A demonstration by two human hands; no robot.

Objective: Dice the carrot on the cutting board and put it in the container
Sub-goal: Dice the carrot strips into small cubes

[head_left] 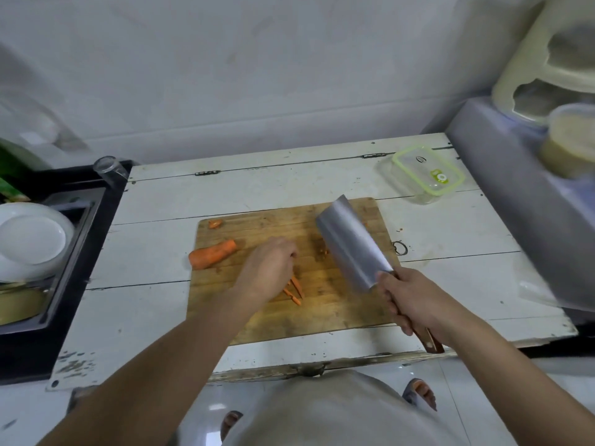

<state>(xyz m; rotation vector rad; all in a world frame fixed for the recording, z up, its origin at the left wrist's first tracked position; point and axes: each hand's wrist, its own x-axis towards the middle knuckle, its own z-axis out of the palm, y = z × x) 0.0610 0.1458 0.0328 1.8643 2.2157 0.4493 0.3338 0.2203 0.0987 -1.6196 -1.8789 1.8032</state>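
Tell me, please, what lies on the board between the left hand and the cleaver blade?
In the head view, only bare cutting board with a few small carrot crumbs separates the left hand from the cleaver.

Orange carrot (212,253) on brown wooden cutting board (341,312); green-rimmed clear container (425,175); steel-grey cleaver (352,244); scuffed white table (154,214)
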